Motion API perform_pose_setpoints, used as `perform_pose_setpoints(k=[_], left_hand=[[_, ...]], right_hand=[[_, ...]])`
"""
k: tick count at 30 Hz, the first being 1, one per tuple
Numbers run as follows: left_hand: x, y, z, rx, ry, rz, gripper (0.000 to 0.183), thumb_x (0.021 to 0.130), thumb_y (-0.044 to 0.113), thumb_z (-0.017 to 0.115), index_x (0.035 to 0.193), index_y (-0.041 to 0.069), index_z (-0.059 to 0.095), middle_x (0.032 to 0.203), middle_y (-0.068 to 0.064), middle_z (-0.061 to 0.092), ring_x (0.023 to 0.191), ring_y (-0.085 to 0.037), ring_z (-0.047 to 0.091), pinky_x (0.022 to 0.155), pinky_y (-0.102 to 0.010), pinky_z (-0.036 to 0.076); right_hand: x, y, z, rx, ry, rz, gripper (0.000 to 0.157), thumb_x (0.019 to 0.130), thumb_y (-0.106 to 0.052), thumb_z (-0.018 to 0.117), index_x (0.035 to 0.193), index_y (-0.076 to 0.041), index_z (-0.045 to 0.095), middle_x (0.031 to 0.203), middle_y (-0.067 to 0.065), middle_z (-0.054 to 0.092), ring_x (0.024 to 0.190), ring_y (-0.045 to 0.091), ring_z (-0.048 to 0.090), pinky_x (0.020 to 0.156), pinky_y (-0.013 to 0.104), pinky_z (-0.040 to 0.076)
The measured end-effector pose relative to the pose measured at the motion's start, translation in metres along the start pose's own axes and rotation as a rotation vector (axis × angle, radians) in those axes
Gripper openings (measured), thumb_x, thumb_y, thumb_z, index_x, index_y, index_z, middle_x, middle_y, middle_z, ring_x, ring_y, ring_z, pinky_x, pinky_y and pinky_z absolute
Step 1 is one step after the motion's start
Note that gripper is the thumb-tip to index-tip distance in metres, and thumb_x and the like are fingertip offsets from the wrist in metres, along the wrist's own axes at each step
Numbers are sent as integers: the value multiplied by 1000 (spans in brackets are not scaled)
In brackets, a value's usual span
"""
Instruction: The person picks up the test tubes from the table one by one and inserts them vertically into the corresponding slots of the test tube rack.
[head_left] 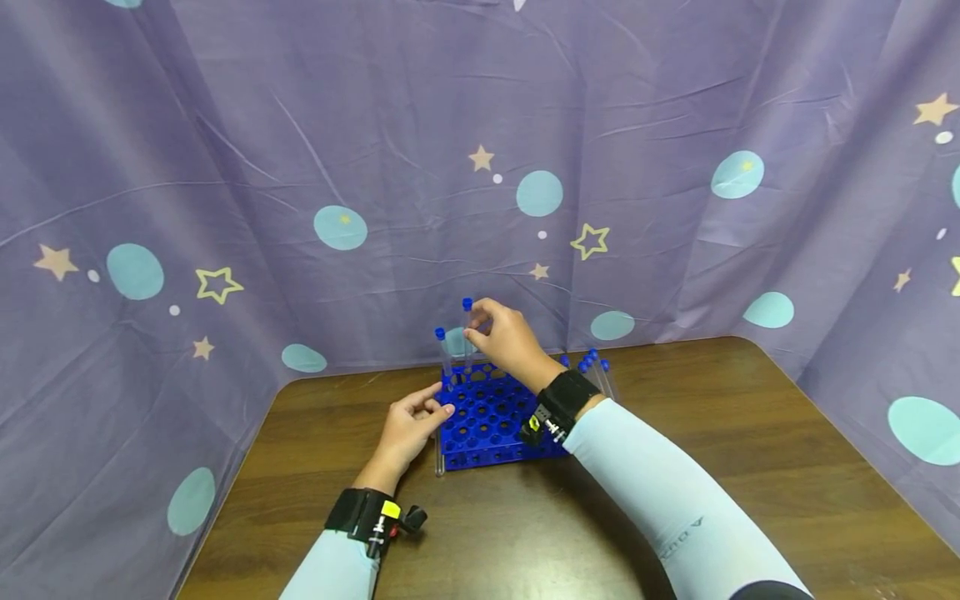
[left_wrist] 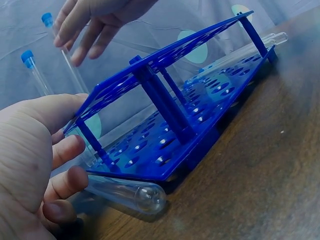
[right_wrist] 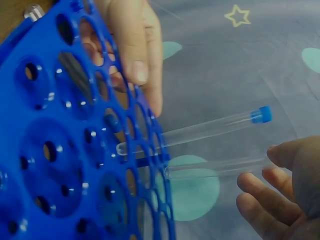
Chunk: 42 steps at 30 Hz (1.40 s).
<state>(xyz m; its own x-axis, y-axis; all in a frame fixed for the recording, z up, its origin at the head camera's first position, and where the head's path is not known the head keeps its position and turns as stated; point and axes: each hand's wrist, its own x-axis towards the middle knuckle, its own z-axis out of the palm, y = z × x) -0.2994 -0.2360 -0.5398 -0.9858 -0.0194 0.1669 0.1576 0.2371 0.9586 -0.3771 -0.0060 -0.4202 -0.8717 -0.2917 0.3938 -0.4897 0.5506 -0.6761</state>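
Observation:
A blue test tube rack stands on the wooden table. My left hand grips its left edge, thumb at the top plate and other fingers curled below. With my right hand I pinch a clear test tube near its blue cap; its lower end is by the rack's back left holes. Another blue-capped test tube stands in the rack's back left corner, leaning slightly. A clear test tube lies on the table along the rack's left side, just below my left fingers.
Several blue-capped test tubes lie at the rack's right side, partly hidden by my right forearm. Behind the table hangs a purple curtain with stars and ovals.

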Motion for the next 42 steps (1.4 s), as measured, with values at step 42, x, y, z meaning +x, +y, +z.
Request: perform_pose_setpoints(k=[42], left_hand=[[-1, 4, 0, -6, -8, -15, 56, 100, 15, 89, 152, 3, 70, 89, 3, 70, 64, -5, 53, 63, -21, 48]], right_hand=[[-4, 15, 26, -139, -124, -14, 32, 103, -17, 86, 132, -7, 77, 110, 7, 86, 95, 24, 81, 85, 39, 65]])
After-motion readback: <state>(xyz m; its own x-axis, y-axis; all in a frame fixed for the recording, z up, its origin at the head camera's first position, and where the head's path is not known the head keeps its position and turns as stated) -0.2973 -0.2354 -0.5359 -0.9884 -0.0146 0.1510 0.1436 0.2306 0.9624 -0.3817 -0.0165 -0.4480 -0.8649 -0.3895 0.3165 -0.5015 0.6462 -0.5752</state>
